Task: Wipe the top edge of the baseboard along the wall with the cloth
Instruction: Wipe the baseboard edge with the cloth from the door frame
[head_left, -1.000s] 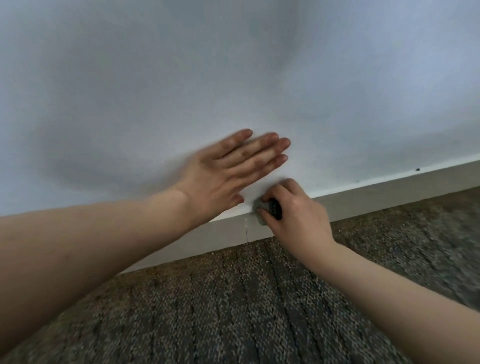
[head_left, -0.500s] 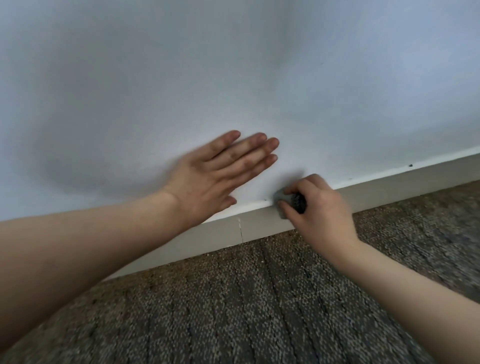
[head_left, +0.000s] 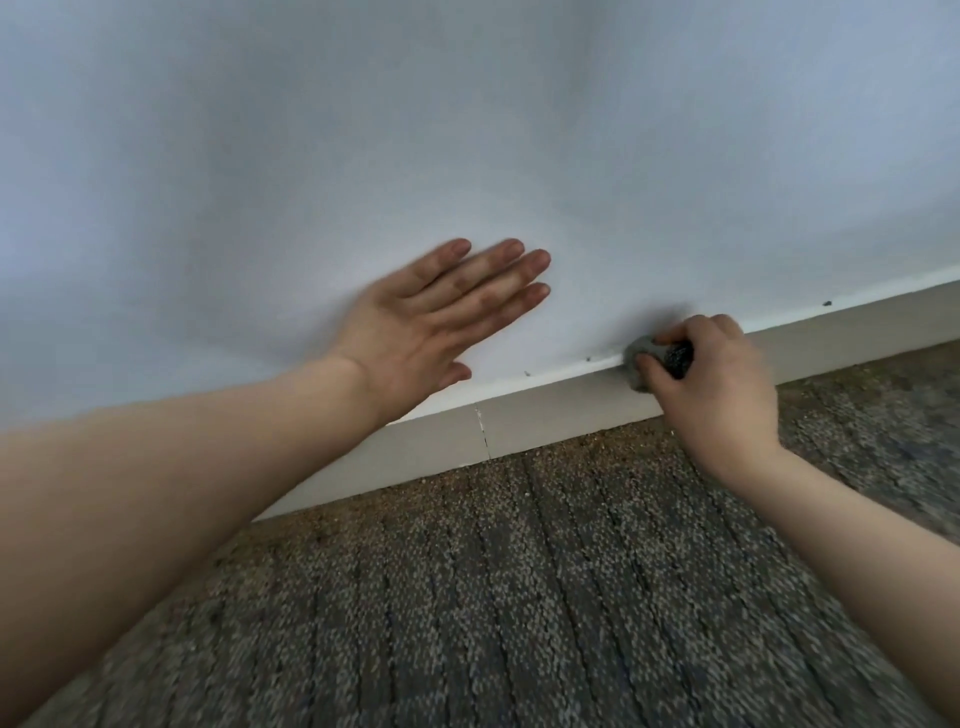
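A pale grey baseboard runs along the foot of the white wall, rising toward the right. My right hand grips a small bunched grey cloth and holds it against the baseboard's top edge. My left hand lies flat on the wall with straight fingers, above the baseboard and to the left of the cloth. Small dark specks sit on the top edge just left of the cloth, and another speck lies further right.
Grey-brown patterned carpet covers the floor below the baseboard. A vertical joint with a thin crack splits the baseboard below my left hand.
My right hand has slid the cloth to the right along the baseboard's top edge. The gap between my two hands has widened, and my left hand stays flat on the wall.
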